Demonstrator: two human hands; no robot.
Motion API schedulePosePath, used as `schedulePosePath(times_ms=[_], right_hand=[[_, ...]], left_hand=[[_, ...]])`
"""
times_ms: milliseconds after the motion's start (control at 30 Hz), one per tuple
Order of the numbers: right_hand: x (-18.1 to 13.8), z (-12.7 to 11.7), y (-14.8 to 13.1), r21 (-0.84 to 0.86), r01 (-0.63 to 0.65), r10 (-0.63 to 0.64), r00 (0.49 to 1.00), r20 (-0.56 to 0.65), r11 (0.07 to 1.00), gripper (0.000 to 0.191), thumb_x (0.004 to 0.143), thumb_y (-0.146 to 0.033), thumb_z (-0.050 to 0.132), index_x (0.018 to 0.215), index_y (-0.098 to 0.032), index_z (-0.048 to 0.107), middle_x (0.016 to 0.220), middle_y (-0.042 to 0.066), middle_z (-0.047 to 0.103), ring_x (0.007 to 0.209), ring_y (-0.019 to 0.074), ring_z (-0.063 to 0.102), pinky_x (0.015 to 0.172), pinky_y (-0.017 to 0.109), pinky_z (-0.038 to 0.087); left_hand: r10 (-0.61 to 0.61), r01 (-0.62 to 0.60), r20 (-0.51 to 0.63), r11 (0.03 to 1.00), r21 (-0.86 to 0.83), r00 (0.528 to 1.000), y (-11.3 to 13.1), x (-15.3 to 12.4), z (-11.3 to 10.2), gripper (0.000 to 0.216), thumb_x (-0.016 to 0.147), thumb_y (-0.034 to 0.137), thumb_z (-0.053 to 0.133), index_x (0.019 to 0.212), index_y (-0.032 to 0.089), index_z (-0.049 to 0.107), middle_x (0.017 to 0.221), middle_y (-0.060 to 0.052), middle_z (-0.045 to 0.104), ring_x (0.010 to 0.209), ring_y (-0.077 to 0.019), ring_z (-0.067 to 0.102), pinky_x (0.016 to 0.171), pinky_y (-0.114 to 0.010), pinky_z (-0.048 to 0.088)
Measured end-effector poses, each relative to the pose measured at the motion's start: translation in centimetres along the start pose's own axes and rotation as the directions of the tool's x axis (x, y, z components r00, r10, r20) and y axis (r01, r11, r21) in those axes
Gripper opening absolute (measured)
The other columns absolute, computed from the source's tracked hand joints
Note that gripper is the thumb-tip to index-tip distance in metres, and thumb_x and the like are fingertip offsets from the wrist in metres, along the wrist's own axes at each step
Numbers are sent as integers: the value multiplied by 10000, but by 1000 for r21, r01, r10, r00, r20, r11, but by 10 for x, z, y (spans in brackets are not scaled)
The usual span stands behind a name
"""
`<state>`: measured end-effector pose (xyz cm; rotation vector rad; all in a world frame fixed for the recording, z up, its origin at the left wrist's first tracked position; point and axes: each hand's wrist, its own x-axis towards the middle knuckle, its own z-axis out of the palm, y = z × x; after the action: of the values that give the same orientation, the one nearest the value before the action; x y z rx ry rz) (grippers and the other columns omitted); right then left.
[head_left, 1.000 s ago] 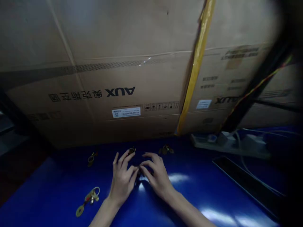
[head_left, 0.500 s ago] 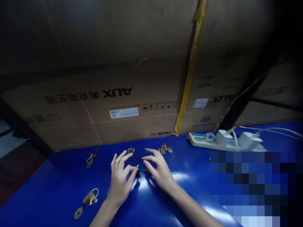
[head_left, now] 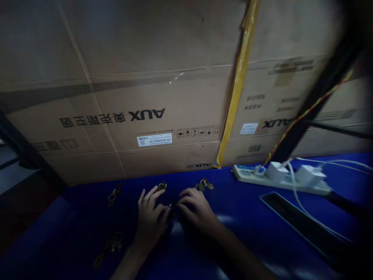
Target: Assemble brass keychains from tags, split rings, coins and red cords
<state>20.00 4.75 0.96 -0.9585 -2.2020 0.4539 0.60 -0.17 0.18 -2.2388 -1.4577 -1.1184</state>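
Observation:
Both my hands rest on a glossy blue table [head_left: 239,217], fingertips meeting over a small dark item [head_left: 171,208] that I cannot make out in the dim light. My left hand [head_left: 151,219] has its fingers spread and curved, thumb and forefinger closing on that item. My right hand [head_left: 196,210] is curled with fingers bent down beside it. Small brass key-ring pieces lie close by: one [head_left: 161,187] just beyond my left fingertips, another [head_left: 204,184] beyond my right hand.
More brass pieces lie at the left [head_left: 112,194] and near left [head_left: 109,247]. A large cardboard box [head_left: 131,116] with yellow tape walls off the back. A white power strip [head_left: 279,179] with chargers and a dark flat slab [head_left: 294,219] sit at right.
My hands, apart half a second ago, have come together again over the small item. My right fingers have curled down. The picture has darkened.

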Motion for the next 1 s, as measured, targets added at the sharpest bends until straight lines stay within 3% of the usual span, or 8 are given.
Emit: schedulePosePath(times_ms=[233,500,733,867,1000], right_hand=[[-2,9,-8,114,-40,45,998,-43,993,113,887,-257,566,839,-227,663,1013,52,621,984,223,556,862,394,395],[1,12,-9,234,-192,208,977,-41,953,150,852,-258,577,764,-222,692,925,41,645,926,210,580,846,361,406],[3,12,-6,429,-303,296,951,87,851,157,770,-257,611,641,-184,659,747,34,664,793,196,596,770,318,433],[2,13,-1,541,-334,281,942,182,772,248,818,-352,569,707,-160,679,680,24,668,665,168,601,644,278,459],[1,10,1,622,-337,244,942,232,707,275,826,-402,597,761,-155,700,728,26,682,695,164,598,651,265,452]], left_hand=[[63,-63,6,998,4,998,5,0,1,118,870,150,550,858,228,639,1237,-71,578,1281,-279,418,1072,-604,248],[65,-60,85,997,-56,994,5,0,-1,134,888,143,515,839,218,616,1293,-72,543,1319,-257,372,1099,-596,217],[-15,74,228,965,-252,974,-1,0,-1,122,889,209,537,810,234,627,1328,-51,527,1333,-257,354,1113,-593,187],[-113,229,329,913,-339,938,1,2,-2,110,892,264,552,808,245,620,1247,-35,607,1269,-246,444,1108,-598,185],[-139,291,396,889,-354,908,3,5,-3,117,895,276,552,801,258,619,1111,-3,689,1218,-234,500,1113,-616,133]])
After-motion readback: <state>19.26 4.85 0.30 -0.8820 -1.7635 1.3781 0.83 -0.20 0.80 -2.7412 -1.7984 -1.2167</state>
